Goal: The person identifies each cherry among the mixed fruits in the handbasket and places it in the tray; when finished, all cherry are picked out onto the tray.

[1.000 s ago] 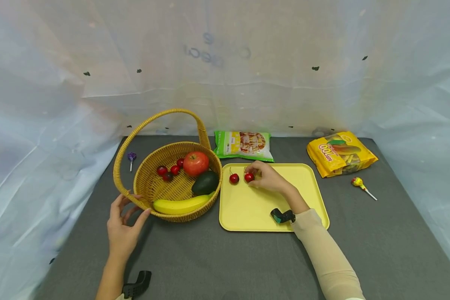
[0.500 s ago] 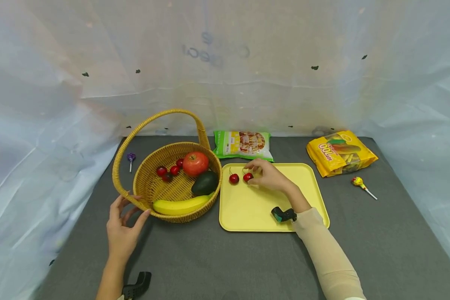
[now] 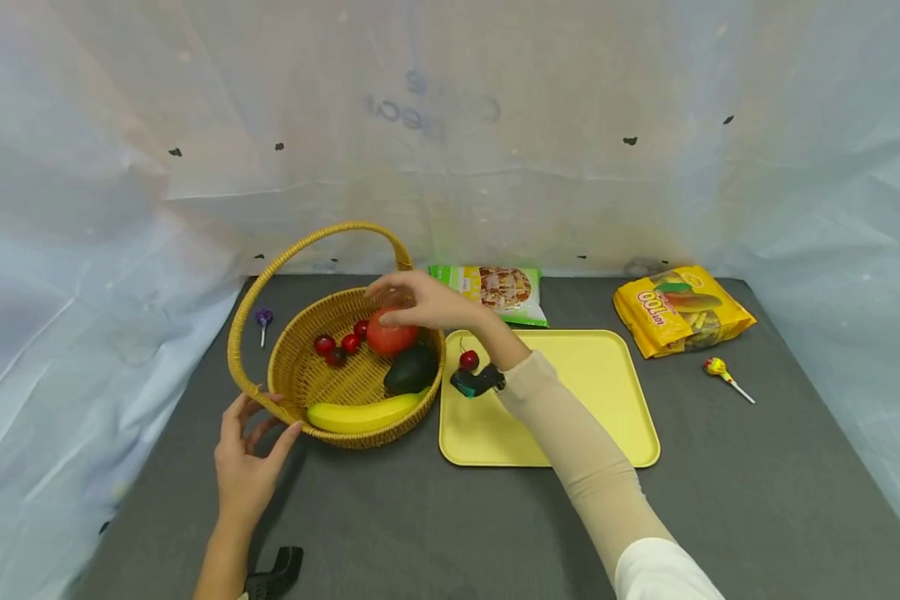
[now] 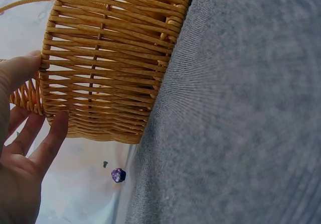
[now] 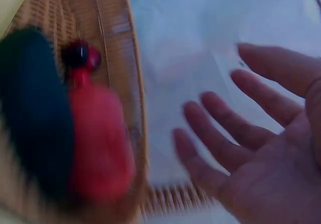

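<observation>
My left hand [image 3: 247, 462] grips the yellow wicker basket [image 3: 288, 367] at its near-left rim, where the handle joins. In the left wrist view the thumb lies at the woven edge, with the fingers [image 4: 52, 141] around the handle's base. My right hand [image 3: 427, 302] is over the basket's back right, its fingers spread and nothing visible between them in the right wrist view. Below it lies a red apple [image 3: 390, 340], partly covered. An avocado [image 3: 410, 369], a banana [image 3: 367, 414] and several cherries [image 3: 325, 344] are also inside. One cherry [image 3: 468, 360] lies on the yellow tray [image 3: 570, 400].
A green snack bag [image 3: 504, 287] lies behind the tray, partly behind my right hand. At the right are a yellow candy bag [image 3: 682, 308] and a yellow lollipop [image 3: 716, 365]. A purple lollipop [image 3: 263, 317] lies left of the basket.
My right hand has moved left from the tray to over the basket. The cherry by its fingers is out of sight, its former spot covered by my wrist. The left hand stays put.
</observation>
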Demonstrator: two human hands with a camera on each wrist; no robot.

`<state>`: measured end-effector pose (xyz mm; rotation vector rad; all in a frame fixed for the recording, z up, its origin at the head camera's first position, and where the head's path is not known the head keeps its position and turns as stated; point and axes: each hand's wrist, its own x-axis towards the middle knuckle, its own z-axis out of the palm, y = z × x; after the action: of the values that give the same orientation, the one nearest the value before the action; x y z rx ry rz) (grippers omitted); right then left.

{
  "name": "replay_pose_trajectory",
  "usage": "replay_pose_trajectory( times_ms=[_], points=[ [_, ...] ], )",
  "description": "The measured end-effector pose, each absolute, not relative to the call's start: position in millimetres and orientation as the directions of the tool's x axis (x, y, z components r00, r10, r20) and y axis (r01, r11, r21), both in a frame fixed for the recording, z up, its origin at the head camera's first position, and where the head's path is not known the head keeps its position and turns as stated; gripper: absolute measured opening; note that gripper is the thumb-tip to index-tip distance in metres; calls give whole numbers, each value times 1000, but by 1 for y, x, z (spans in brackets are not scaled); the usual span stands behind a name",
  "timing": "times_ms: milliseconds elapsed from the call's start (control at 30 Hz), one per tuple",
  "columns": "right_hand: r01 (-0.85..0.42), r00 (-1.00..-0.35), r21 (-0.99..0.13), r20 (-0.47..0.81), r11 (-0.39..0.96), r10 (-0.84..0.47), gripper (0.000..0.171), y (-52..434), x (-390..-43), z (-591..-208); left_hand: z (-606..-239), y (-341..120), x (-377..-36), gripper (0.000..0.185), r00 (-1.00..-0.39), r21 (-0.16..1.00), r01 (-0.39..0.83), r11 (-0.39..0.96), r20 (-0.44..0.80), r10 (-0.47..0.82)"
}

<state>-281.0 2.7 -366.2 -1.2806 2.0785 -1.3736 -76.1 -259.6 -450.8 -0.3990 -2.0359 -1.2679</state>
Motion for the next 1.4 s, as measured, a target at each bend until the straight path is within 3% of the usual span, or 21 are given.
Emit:
replay_pose_trajectory(
  times_ms=[133,267,533,733,933,1400],
  points=[
    [-483,-397,-863,65,148,-915,47,-48,-281,-369,-449,-261,-76,78,-705,652,587,480,703,-94],
    [-455,-344,-868,-35,200,-938,49,-82,-279,-381,-449,-261,-75,79,-708,652,581,487,700,-94],
    [-426,-485,-843,-93,328,-869,58,-104,-279,-400,-449,-259,-75,80,-713,648,573,502,696,-85],
    [-340,-520,-860,-165,381,-838,71,-106,-275,-405,-447,-257,-74,79,-711,649,578,494,698,-84],
    [-295,-455,-830,-313,473,-834,74,-104,-270,-406,-448,-259,-73,79,-708,644,576,503,701,-88],
    [-306,-375,-800,-397,516,-838,68,-102,-269,-415,-449,-260,-73,80,-714,646,560,519,694,-93]
  ],
)
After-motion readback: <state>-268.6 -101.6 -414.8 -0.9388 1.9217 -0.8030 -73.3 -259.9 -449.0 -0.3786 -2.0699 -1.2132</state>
